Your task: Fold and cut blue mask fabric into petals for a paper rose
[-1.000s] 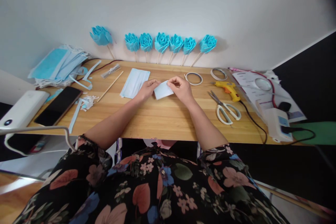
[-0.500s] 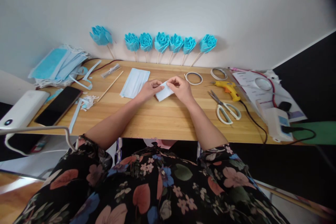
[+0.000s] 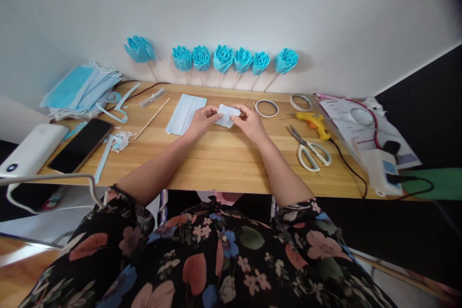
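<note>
Over the middle of the wooden table, both my hands pinch a small pale-blue piece of mask fabric. My left hand grips its left edge with closed fingers. My right hand grips its right edge the same way. The piece is held just above the tabletop, tilted up towards the wall. A flat pale-blue face mask lies right beside my left hand.
Several blue fabric roses on sticks lean against the wall. A pile of masks, a phone, a white power bank and a wooden stick lie left. Tape rolls, a yellow glue gun and scissors lie right.
The fabric piece has been lifted and turned up away from me, and now shows smaller between my fingers. Both hands have shifted slightly towards the wall.
</note>
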The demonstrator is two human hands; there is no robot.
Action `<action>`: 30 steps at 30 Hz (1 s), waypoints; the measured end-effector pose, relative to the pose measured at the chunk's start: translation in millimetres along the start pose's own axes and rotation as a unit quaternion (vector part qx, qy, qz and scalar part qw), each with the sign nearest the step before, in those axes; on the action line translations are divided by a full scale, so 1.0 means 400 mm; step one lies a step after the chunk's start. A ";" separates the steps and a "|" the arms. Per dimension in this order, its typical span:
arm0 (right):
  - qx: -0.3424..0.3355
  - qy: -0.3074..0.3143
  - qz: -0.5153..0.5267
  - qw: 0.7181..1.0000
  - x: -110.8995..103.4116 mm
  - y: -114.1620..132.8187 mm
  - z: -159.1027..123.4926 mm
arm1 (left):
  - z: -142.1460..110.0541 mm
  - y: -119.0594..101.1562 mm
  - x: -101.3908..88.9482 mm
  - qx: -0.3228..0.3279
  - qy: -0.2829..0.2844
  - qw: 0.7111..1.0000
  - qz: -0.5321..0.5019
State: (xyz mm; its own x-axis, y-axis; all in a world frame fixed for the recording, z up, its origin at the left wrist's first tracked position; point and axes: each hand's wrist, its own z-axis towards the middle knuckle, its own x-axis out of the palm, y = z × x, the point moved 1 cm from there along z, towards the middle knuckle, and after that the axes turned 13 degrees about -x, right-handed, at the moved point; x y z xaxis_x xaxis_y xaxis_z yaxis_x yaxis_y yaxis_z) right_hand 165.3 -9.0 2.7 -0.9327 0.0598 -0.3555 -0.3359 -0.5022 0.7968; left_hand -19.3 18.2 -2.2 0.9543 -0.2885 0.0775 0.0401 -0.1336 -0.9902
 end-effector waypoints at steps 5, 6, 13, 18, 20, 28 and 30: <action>-0.002 0.042 -0.063 0.997 0.003 0.002 -0.003 | 0.007 0.004 -0.005 -0.007 -0.010 0.995 0.104; 0.003 0.051 -0.078 0.996 0.004 0.004 -0.004 | 0.006 0.004 -0.005 -0.004 -0.003 0.993 0.116; 0.018 0.048 -0.047 0.998 0.006 0.005 -0.002 | 0.004 0.010 -0.007 0.034 -0.029 0.978 0.203; 0.029 0.032 0.034 0.998 0.006 -0.006 -0.003 | 0.016 0.024 -0.005 0.009 -0.013 0.993 0.115; 0.032 0.034 0.028 0.999 0.006 -0.009 -0.004 | 0.016 0.027 -0.003 0.004 0.002 0.996 0.087; 0.031 0.029 0.067 0.997 0.004 -0.007 -0.007 | 0.003 0.011 -0.004 0.011 0.056 0.998 -0.003; 0.039 0.014 0.089 0.995 0.005 -0.005 -0.005 | 0.001 0.006 -0.003 0.022 0.055 0.998 -0.020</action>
State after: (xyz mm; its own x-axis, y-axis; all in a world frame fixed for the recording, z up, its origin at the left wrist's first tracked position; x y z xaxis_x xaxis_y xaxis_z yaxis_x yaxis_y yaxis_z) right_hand 164.3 -9.7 -0.8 -0.9748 -0.0491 -0.2176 -0.1754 -0.4338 0.8838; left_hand -20.3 18.7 -4.6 0.9134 -0.3870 0.1264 0.0920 -0.1061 -0.9901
